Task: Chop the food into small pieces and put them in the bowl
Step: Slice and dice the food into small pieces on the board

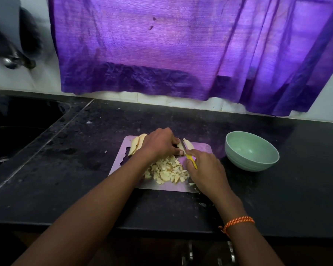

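Observation:
A pale purple cutting board [121, 160] lies on the black counter. On its near half sits a heap of small pale yellow food cubes [166, 170]. My left hand [160, 143] presses down on a pale slice [187, 144] at the board's far edge. My right hand [206, 169] grips a yellow-handled knife [190, 157], its blade resting on that slice beside my left fingertips. More uncut slices [136, 144] lie at the far left of the board. An empty light green bowl [251, 150] stands to the right of the board.
A dark sink [17, 127] is set into the counter at the left, with a metal tap [13, 60] above it. A purple curtain [181, 50] hangs over the back wall. The counter's front edge [161, 230] runs under my forearms.

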### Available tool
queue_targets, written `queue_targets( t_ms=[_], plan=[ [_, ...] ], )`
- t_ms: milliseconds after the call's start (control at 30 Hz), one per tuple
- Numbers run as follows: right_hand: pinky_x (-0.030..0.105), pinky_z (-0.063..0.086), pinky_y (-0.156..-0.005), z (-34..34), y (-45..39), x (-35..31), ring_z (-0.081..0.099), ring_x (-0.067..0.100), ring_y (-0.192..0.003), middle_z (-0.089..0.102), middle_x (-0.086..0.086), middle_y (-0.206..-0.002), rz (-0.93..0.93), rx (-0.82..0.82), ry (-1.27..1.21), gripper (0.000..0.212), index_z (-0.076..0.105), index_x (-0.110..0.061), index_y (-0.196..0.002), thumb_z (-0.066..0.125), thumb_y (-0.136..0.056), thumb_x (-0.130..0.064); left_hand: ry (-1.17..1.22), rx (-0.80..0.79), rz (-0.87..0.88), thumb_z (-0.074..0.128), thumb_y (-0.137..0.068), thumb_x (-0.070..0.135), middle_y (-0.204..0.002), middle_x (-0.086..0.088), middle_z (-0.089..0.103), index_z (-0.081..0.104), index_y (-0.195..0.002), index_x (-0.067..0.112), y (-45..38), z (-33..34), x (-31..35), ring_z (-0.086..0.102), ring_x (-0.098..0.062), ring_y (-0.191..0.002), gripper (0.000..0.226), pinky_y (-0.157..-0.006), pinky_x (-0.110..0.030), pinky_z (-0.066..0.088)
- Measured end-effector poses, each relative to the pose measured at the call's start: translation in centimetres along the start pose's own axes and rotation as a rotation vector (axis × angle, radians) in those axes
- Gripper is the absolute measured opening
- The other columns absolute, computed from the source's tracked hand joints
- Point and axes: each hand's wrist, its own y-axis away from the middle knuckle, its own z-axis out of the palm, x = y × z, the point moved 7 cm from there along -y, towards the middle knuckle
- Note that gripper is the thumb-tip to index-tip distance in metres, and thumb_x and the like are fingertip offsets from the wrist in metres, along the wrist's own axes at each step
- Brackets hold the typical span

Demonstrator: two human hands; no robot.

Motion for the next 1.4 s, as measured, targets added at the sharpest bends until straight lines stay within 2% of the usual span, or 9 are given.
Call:
queue_targets(
  t_ms=[300, 433, 533, 633, 767, 933, 1133, 1233, 1400],
  plan=[
    [0.034, 0.044, -0.068, -1.4, 5.1, 1.9, 0.057, 0.017, -0.086, 0.07, 0.001, -0.102, -0.006, 0.033, 0.044, 0.042, 0.055, -0.038, -0.142, 0.05, -0.101, -0.045, -0.017, 0.004, 0.01, 0.088, -0.085, 0.045, -0.125, 0.007, 0.077, 0.076, -0.13, 0.021, 0.0, -0.4, 0.4, 0.071, -0.016, -0.101, 0.051, -0.08, -0.036, 0.06],
    [0.041, 0.054, -0.073, -1.8, 6.4, 3.0, 0.062, 0.02, -0.084, 0.072, 0.0, -0.097, 0.025, 0.045, 0.013, 0.044, 0.057, -0.038, -0.142, 0.05, -0.099, -0.045, -0.013, 0.004, 0.007, 0.088, -0.084, 0.047, -0.126, 0.008, 0.077, 0.077, -0.129, 0.021, 0.1, -0.4, 0.3, 0.071, -0.016, -0.104, 0.053, -0.08, -0.035, 0.059],
    [0.039, 0.054, -0.075, -1.9, 6.3, 2.7, 0.062, 0.018, -0.088, 0.072, 0.0, -0.102, 0.023, 0.056, 0.003, 0.044, 0.057, -0.039, -0.143, 0.05, -0.1, -0.046, -0.014, 0.008, 0.01, 0.088, -0.085, 0.045, -0.125, 0.009, 0.077, 0.077, -0.129, 0.022, 0.0, -0.4, 0.4, 0.071, -0.015, -0.101, 0.051, -0.079, -0.034, 0.059],
    [0.036, 0.05, -0.075, -1.7, 5.2, 1.4, 0.059, 0.017, -0.091, 0.07, 0.0, -0.106, 0.009, 0.041, 0.013, 0.043, 0.056, -0.038, -0.144, 0.05, -0.102, -0.045, -0.01, 0.018, 0.011, 0.089, -0.085, 0.045, -0.123, 0.009, 0.078, 0.077, -0.128, 0.023, 0.0, -0.4, 0.3, 0.072, -0.015, -0.101, 0.05, -0.077, -0.033, 0.058],
    [0.034, 0.041, -0.071, -0.8, 2.0, 0.2, 0.062, 0.027, -0.095, 0.069, 0.007, -0.107, 0.021, 0.031, 0.071, 0.04, 0.057, -0.036, -0.14, 0.051, -0.101, -0.042, -0.003, 0.023, 0.015, 0.089, -0.082, 0.048, -0.123, 0.011, 0.077, 0.078, -0.128, 0.024, 0.0, -0.3, 0.1, 0.072, -0.015, -0.103, 0.053, -0.082, -0.037, 0.061],
    [0.036, 0.054, -0.069, -0.2, -0.5, -0.1, 0.065, 0.025, -0.088, 0.072, 0.007, -0.101, 0.045, 0.07, -0.022, 0.036, 0.066, -0.029, -0.134, 0.056, -0.099, -0.033, -0.02, 0.018, 0.013, 0.089, -0.081, 0.053, -0.112, 0.011, 0.081, 0.084, -0.114, 0.026, 0.0, -0.3, 0.0, 0.073, -0.015, -0.095, 0.043, -0.083, -0.042, 0.063],
    [0.035, 0.055, -0.064, -0.1, -0.4, 0.2, 0.062, 0.017, -0.075, 0.07, 0.004, -0.092, 0.036, 0.118, -0.06, 0.036, 0.066, -0.026, -0.135, 0.054, -0.1, -0.029, -0.027, 0.037, 0.028, 0.09, -0.079, 0.053, -0.116, 0.009, 0.08, 0.081, -0.12, 0.028, 0.1, -0.7, 0.3, 0.072, -0.015, -0.096, 0.049, -0.081, -0.038, 0.063],
    [0.035, 0.057, -0.066, -0.1, -0.4, 0.2, 0.062, 0.015, -0.077, 0.07, 0.002, -0.094, 0.034, 0.11, -0.056, 0.039, 0.064, -0.029, -0.138, 0.055, -0.101, -0.033, -0.02, 0.037, 0.022, 0.091, -0.078, 0.053, -0.12, 0.009, 0.079, 0.08, -0.124, 0.029, -0.2, -0.8, -0.1, 0.071, -0.015, -0.096, 0.053, -0.081, -0.038, 0.062],
    [0.039, 0.056, -0.07, 0.1, -0.4, 0.1, 0.063, 0.026, -0.085, 0.07, 0.007, -0.095, 0.015, 0.096, -0.014, 0.045, 0.057, -0.036, -0.143, 0.053, -0.099, -0.036, -0.02, 0.044, 0.034, 0.091, -0.078, 0.053, -0.118, 0.01, 0.079, 0.081, -0.12, 0.03, -0.4, -0.7, -0.5, 0.072, -0.014, -0.096, 0.049, -0.083, -0.04, 0.063]
  ],
)
